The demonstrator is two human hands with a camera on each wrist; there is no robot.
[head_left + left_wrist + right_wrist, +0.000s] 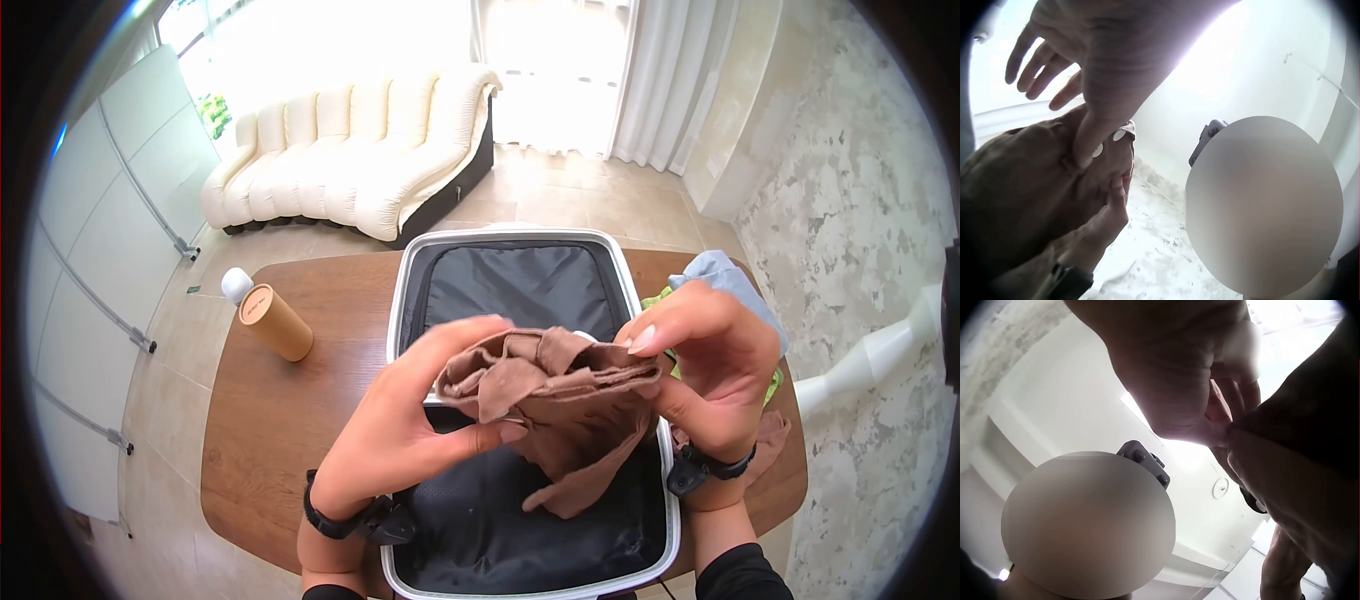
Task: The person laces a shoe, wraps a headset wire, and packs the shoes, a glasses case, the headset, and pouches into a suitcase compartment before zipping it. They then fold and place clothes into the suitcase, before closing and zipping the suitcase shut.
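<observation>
A brown garment, bunched into folds at its upper edge, is held up over the suitcase. My left hand grips it from the left, thumb on the near side and fingers behind. At the right end, my right hand pinches the edge between thumb and forefinger. A loose flap of the cloth hangs down between the hands. The left wrist view shows white buttons on the garment. The suitcase lies spread wide below, with a black lining and a pale rim.
The suitcase stands on a brown wooden table. On its left are a tan cylinder and a white rounded object. Light blue cloth, green cloth and brownish-pink cloth lie at the right. A cream sofa stands beyond.
</observation>
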